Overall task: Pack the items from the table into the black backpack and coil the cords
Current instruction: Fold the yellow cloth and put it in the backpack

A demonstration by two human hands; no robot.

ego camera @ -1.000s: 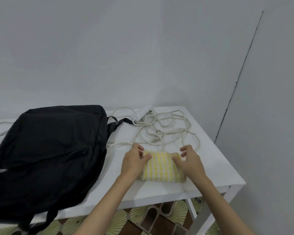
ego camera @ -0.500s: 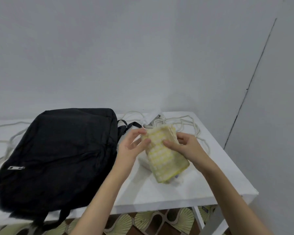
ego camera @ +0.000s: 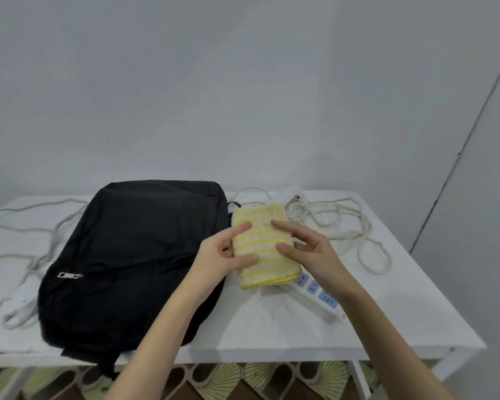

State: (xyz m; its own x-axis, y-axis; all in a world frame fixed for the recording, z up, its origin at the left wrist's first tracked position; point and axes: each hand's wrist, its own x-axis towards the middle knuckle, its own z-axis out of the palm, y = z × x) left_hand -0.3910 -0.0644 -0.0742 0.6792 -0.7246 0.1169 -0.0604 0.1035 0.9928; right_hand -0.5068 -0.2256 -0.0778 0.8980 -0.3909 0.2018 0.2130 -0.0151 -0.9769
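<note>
My left hand [ego camera: 214,256] and right hand [ego camera: 309,251] hold the folded yellow-and-white checked cloth [ego camera: 261,245] just above the white worktop [ego camera: 272,327], fingers [ego camera: 244,228] curled round its two long edges. It hangs between the closed black fabric backpack [ego camera: 133,255] and the white power strip with blue sockets [ego camera: 319,295]. The loose white cord [ego camera: 355,226] lies uncoiled behind. To pack well, I judge one hand should keep the fold pinched while the other frees the silver zipper pull [ego camera: 70,275].
</note>
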